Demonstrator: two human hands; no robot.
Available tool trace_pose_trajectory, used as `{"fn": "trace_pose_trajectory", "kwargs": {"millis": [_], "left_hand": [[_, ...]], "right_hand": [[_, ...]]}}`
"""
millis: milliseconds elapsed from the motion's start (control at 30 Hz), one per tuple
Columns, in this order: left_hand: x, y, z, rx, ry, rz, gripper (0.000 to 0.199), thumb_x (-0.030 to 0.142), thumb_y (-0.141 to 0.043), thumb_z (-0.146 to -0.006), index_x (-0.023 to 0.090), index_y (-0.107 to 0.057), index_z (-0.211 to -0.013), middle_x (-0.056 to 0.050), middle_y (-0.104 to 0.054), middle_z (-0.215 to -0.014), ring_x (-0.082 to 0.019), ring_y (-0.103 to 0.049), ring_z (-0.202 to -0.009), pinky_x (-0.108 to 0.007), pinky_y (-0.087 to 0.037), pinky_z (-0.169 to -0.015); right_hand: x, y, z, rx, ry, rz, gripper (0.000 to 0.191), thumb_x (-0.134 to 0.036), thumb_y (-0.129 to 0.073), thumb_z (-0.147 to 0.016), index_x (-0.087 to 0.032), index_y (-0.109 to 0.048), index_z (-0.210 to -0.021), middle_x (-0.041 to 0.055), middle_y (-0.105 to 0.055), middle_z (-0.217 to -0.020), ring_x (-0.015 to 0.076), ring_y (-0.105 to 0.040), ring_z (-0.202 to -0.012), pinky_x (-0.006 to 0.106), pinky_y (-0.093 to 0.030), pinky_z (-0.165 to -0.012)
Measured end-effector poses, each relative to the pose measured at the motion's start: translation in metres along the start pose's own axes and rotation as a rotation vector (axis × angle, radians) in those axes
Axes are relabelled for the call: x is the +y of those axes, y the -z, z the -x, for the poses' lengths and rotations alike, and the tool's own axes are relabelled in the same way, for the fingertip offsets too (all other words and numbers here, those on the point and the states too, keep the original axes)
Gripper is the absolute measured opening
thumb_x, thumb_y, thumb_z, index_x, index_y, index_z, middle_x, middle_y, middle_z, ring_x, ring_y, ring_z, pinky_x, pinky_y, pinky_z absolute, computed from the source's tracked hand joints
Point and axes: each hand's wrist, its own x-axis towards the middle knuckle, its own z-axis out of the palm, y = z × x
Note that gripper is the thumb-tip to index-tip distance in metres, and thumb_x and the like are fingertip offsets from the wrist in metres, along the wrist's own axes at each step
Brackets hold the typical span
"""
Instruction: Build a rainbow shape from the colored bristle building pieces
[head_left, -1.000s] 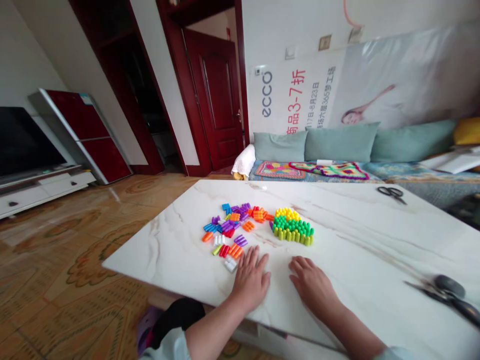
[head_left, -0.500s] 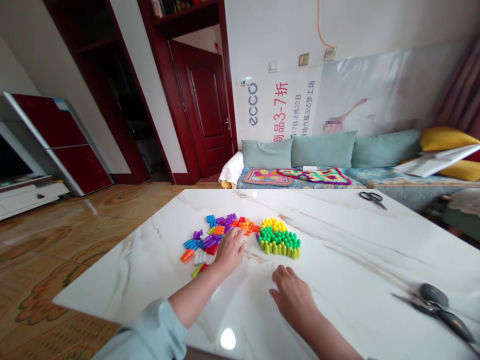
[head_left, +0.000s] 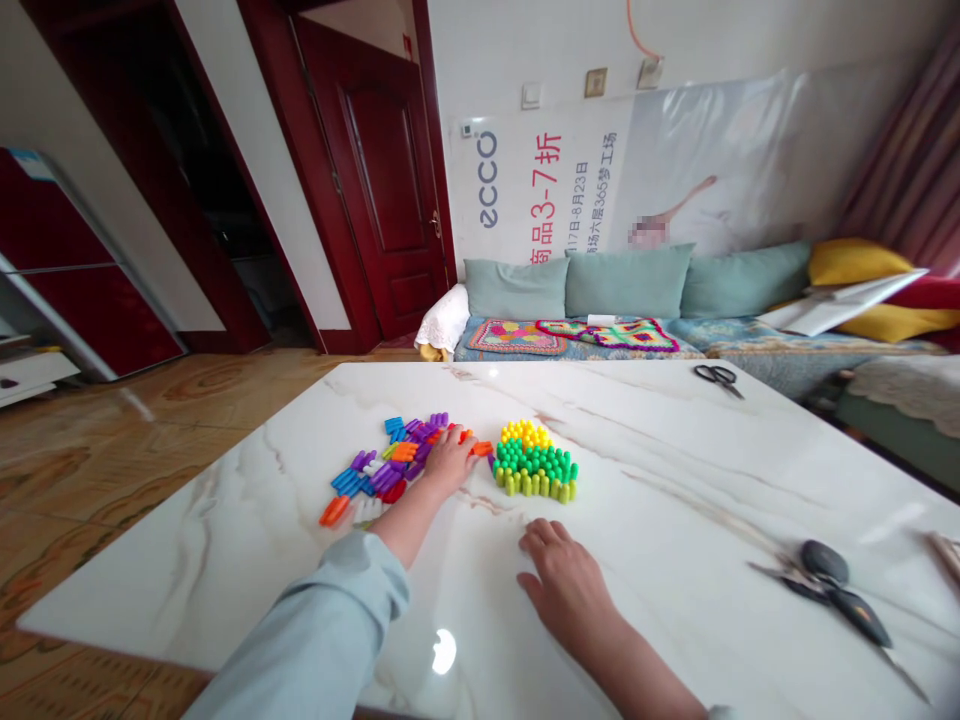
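Observation:
My left hand (head_left: 450, 461) reaches over the right part of a loose pile of coloured pieces, with its fingertips on or just above the orange and red ones (head_left: 481, 449). Whether it grips a piece is hidden. Purple, blue, white and red pieces (head_left: 391, 491) lie to its left. To its right stand packed rows of pieces: yellow (head_left: 526, 433) at the back, green (head_left: 536, 459) in the middle, yellow-green (head_left: 535, 484) in front. My right hand (head_left: 564, 575) rests on the table in front of these rows, fingers spread, holding nothing.
The white marble-patterned table (head_left: 645, 590) bears small black scissors (head_left: 718, 378) at the far right edge and larger black-handled tools (head_left: 832, 590) at the right. Behind it is a sofa with green cushions (head_left: 628, 282).
My left hand has moved further forward over the orange and red pieces. My right hand stays in nearly the same place on the table. The camera view has shifted.

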Motion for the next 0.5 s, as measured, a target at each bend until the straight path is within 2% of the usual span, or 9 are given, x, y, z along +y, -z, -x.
{"fn": "trace_pose_trajectory", "kwargs": {"millis": [167, 333, 433, 500], "left_hand": [[0.012, 0.006, 0.046, 0.023, 0.075, -0.032, 0.03, 0.022, -0.052, -0.088, 0.02, -0.057, -0.118, -0.01, -0.04, -0.139, -0.027, -0.038, -0.129, -0.039, -0.033, -0.108], [0.024, 0.017, 0.099, 0.041, 0.127, -0.024, 0.035, 0.022, -0.049, -0.089, 0.026, -0.053, -0.123, -0.007, -0.043, -0.137, -0.026, -0.046, -0.121, -0.038, -0.042, -0.1], [0.026, 0.025, 0.116, 0.052, 0.18, -0.032, 0.036, 0.022, -0.049, -0.089, 0.026, -0.053, -0.124, -0.007, -0.048, -0.131, -0.025, -0.049, -0.115, -0.038, -0.043, -0.098], [0.025, 0.027, 0.121, 0.055, 0.215, -0.014, 0.035, 0.02, -0.048, -0.089, 0.025, -0.053, -0.123, -0.008, -0.05, -0.127, -0.024, -0.049, -0.116, -0.036, -0.045, -0.096]], "right_hand": [[-0.001, 0.001, 0.002, 0.006, 0.008, -0.004, 0.02, -0.017, -0.058, -0.077, -0.02, -0.063, -0.096, 0.0082, -0.061, -0.11, 0.0241, -0.056, -0.103, 0.034, -0.049, -0.082], [0.0, -0.003, 0.002, 0.04, 0.01, -0.015, 0.02, -0.018, -0.056, -0.078, -0.018, -0.064, -0.096, 0.0093, -0.061, -0.111, 0.0247, -0.055, -0.105, 0.034, -0.048, -0.083], [-0.004, -0.006, 0.002, 0.1, 0.056, -0.085, 0.021, -0.019, -0.054, -0.081, -0.019, -0.064, -0.1, 0.0086, -0.061, -0.113, 0.0229, -0.055, -0.104, 0.034, -0.046, -0.085], [-0.009, -0.01, 0.002, 0.122, 0.159, -0.157, 0.022, -0.019, -0.053, -0.083, -0.02, -0.063, -0.103, 0.0069, -0.062, -0.114, 0.0207, -0.055, -0.103, 0.034, -0.044, -0.088]]}}
